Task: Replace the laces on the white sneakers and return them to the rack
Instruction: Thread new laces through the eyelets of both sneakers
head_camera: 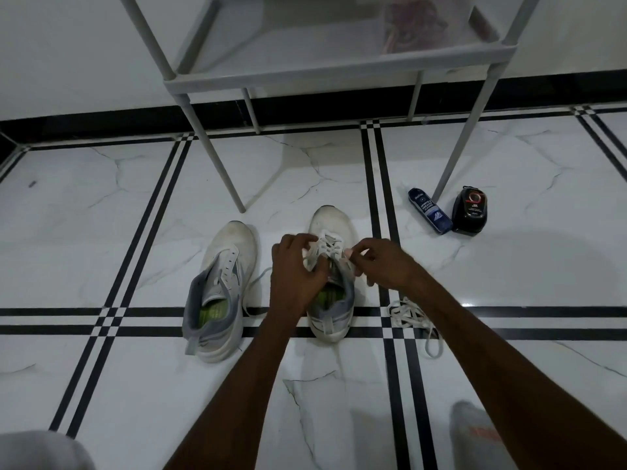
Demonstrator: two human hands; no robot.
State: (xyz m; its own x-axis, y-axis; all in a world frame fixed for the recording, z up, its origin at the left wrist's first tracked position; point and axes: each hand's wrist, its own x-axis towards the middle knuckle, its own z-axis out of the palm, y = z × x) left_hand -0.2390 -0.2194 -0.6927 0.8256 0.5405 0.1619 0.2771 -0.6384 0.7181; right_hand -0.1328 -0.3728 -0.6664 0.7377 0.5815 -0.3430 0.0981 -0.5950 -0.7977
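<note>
Left of the laced sneaker (330,276) stands its unlaced twin (220,293). On the laced sneaker, the left hand (298,269) pinches the lace (324,249); the right hand (380,266) pinches a lace end. Right of it lies a loose lace (412,317), on the floor (101,205) before the rack (339,72).

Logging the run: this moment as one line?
both hands lacing right sneaker | left sneaker unlaced | loose lace on floor

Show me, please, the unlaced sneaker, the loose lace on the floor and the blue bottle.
unlaced sneaker (234,245), head view, toe cap.
loose lace (409,315), head view, tangled middle.
blue bottle (430,212), head view, label.
</note>
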